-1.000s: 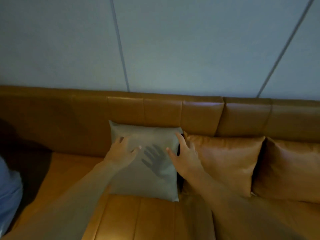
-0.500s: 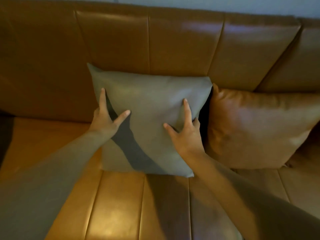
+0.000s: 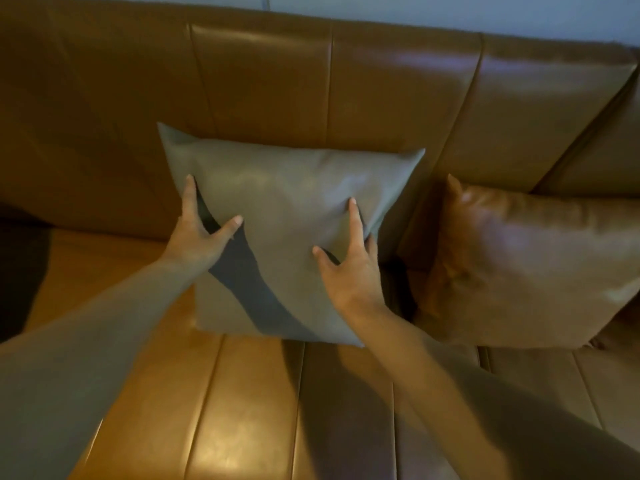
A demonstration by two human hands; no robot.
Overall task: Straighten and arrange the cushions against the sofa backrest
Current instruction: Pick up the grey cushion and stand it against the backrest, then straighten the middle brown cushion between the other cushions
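A grey cushion (image 3: 287, 202) stands upright on the seat, leaning on the tan leather sofa backrest (image 3: 398, 98). My left hand (image 3: 197, 237) grips its left edge, thumb on the front face. At the cushion's right edge is my right hand (image 3: 349, 268), with forefinger and thumb pressed on the front and the other fingers wrapped round the side. To the right a tan leather cushion (image 3: 526, 268) leans on the backrest, with a narrow gap between it and the grey one.
The tan sofa seat (image 3: 242, 410) stretches across the lower view, with seams running toward me. A pale wall (image 3: 450, 12) shows above the backrest. At the far left edge the seat falls into dark shadow (image 3: 20, 271).
My view has dropped from the wall and come closer. Both hands went from resting on the grey cushion's front to gripping its sides. It has shifted left, opening a gap to the tan cushion.
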